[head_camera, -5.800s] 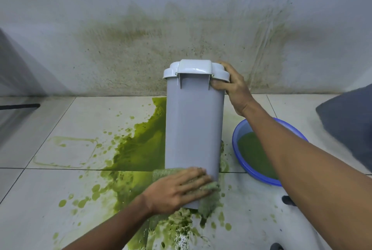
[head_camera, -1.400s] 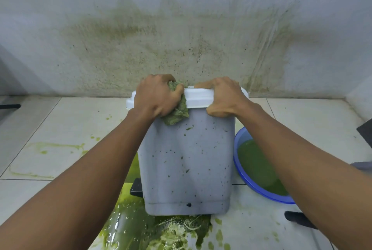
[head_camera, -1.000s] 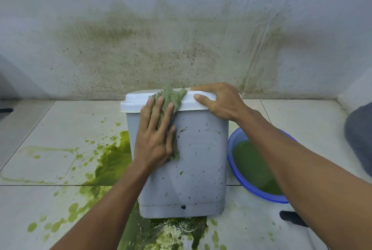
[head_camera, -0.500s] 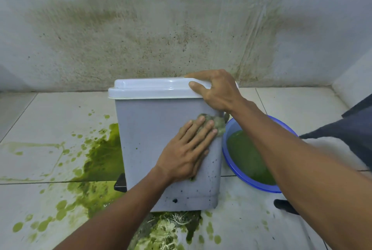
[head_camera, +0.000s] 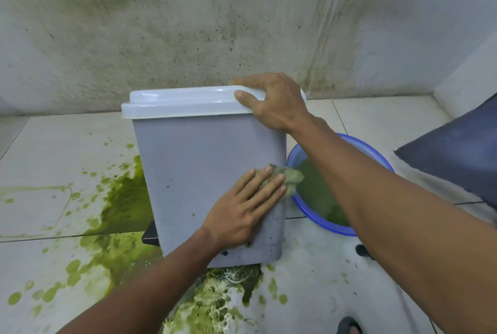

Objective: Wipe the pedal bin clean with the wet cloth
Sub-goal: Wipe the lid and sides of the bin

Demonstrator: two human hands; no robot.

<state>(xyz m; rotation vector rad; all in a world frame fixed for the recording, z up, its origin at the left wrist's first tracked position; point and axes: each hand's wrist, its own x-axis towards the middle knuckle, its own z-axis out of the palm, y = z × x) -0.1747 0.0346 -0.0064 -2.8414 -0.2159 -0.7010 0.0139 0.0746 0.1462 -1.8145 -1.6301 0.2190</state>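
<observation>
Pedal bin (head_camera: 204,172): grey, upright on the tiled floor (head_camera: 53,145) at the centre of the frame, its white lid (head_camera: 185,101) closed; a few dark specks dot the near face, mostly toward its lower edge.
Pedal (head_camera: 151,232): black, sticking out at the bin's lower left.
Left hand (head_camera: 242,212): spread flat, fingers together, pressing the wet cloth (head_camera: 289,177) against the right part of the bin's near face, right of centre in the frame.
Wet cloth: greenish and bunched, mostly hidden under the fingertips, its end poking past the bin's right edge.
Right hand (head_camera: 274,102): curled over the right end of the lid, thumb on the front rim, fingers wrapped over the top.
Basin (head_camera: 317,223): blue, just right of the bin, holding green water; the right forearm crosses over it.
Floor: green liquid pooled and splashed to the left of the bin and in front of it, foamy at the lower centre.
Wall (head_camera: 242,24): pale, stained greenish and speckled across the upper frame.
Dark cloth (head_camera: 457,156): at the right edge; cannot tell what it belongs to.
</observation>
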